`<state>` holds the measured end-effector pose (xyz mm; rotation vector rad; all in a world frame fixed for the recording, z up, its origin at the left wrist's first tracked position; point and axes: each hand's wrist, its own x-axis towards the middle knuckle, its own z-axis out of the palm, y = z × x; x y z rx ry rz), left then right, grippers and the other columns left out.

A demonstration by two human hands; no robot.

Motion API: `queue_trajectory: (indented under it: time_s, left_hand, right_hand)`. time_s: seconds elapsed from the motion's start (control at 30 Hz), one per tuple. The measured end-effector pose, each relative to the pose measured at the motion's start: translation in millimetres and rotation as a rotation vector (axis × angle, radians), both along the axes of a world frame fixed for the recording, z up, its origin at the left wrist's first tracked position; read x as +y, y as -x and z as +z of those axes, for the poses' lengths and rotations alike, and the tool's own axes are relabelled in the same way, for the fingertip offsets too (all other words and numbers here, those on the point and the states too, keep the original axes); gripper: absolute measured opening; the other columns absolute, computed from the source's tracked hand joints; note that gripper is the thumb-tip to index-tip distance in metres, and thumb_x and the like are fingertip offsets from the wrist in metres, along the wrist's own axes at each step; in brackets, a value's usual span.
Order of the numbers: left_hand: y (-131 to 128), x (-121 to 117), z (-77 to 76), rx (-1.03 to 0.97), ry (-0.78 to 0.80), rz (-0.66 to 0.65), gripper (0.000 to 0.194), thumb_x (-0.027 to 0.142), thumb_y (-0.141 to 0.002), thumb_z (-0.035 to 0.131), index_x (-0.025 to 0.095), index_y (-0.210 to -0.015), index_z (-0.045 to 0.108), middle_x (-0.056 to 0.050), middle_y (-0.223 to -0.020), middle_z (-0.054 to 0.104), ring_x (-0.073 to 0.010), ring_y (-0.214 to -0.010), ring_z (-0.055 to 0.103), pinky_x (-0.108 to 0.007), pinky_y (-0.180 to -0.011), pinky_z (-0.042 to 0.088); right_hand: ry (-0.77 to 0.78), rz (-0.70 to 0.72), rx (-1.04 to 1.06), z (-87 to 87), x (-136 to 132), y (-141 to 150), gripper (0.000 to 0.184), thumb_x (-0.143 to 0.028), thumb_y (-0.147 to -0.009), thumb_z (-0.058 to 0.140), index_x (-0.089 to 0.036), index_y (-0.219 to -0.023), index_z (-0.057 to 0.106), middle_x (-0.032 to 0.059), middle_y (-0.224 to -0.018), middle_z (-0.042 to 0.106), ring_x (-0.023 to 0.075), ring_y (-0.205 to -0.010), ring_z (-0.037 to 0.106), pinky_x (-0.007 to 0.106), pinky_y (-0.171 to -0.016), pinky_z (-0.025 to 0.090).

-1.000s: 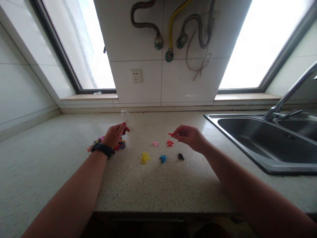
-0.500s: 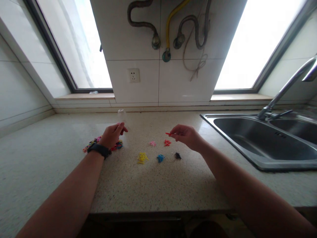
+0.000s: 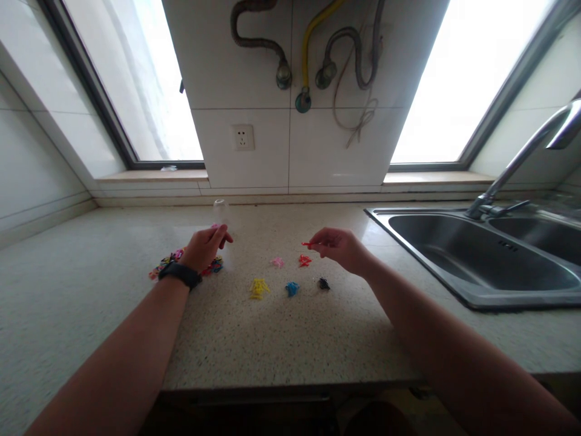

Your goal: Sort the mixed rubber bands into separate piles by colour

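Note:
My right hand (image 3: 338, 247) pinches a small slim red piece (image 3: 307, 244) between thumb and fingertips, above a little red pile (image 3: 304, 260). My left hand (image 3: 205, 247), wearing a dark wristband (image 3: 180, 274), has its fingers curled; whatever they may hold is hidden. It hovers over a mixed heap of small coloured pieces (image 3: 218, 264), partly covering it. Just behind its fingers shows a clear container (image 3: 220, 209) with something pink near its base. Small piles lie between the hands: pink (image 3: 278, 262), yellow (image 3: 259, 288), blue (image 3: 292, 289) and black (image 3: 323, 283).
A speckled counter (image 3: 254, 345) carries everything. To the right a steel double sink (image 3: 436, 242) is set into it, with a curved tap (image 3: 521, 160). Behind stands a tiled wall with a socket (image 3: 244, 137) and hoses, between two windows.
The view has shifted very slightly. Both hands keep nearly the same place, the right one still pinching the red piece over the red pile.

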<state>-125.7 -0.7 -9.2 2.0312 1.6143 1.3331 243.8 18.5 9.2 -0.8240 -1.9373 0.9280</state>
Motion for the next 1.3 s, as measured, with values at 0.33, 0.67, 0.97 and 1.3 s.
queue_trajectory:
  time_s: [0.33, 0.67, 0.97, 1.3]
  left_hand:
    - [-0.8, 0.0, -0.5, 0.006, -0.015, 0.03, 0.053, 0.052, -0.095, 0.038, 0.017, -0.072, 0.069, -0.001, -0.058, 0.054, -0.0148, -0.058, 0.053, -0.026, -0.056, 0.041]
    - [-0.5, 0.7, -1.6, 0.007, -0.01, 0.029, 0.053, 0.052, -0.095, 0.038, 0.017, -0.072, 0.069, -0.001, -0.058, 0.054, -0.0152, -0.058, 0.052, -0.026, -0.056, 0.041]
    - [-1.3, -0.2, -0.7, 0.024, -0.02, 0.019, 0.052, 0.052, -0.095, 0.038, 0.017, -0.072, 0.069, -0.001, -0.057, 0.053, -0.0154, -0.057, 0.052, -0.026, -0.056, 0.04]
    - [-1.3, -1.1, 0.7, 0.06, 0.002, 0.015, 0.053, 0.052, -0.095, 0.037, 0.017, -0.075, 0.071, -0.002, -0.058, 0.055, -0.0151, -0.057, 0.053, -0.026, -0.056, 0.04]
  right_hand:
    - [0.022, 0.002, 0.026, 7.6, -5.9, 2.3, 0.025, -0.04, -0.077, 0.07, -0.017, -0.086, 0.071, 0.0057, -0.078, 0.072, 0.0101, -0.059, 0.057, 0.026, -0.057, 0.049]
    - [0.011, 0.003, -0.009, 4.7, -3.7, 1.4, 0.03, -0.045, -0.082, 0.066, -0.016, -0.09, 0.072, 0.0054, -0.078, 0.072, 0.0102, -0.061, 0.057, 0.025, -0.058, 0.048]
    - [-0.173, -0.063, -0.413, -4.7, 2.9, -5.3, 0.019, -0.033, -0.084, 0.063, -0.019, -0.092, 0.074, 0.0033, -0.075, 0.072, 0.0122, -0.063, 0.059, 0.025, -0.057, 0.041]
    - [-0.302, -0.177, -0.669, -6.2, 4.1, -4.5, 0.016, -0.03, -0.085, 0.06, -0.025, -0.089, 0.075, 0.0019, -0.08, 0.074, 0.0147, -0.069, 0.063, 0.026, -0.061, 0.039]
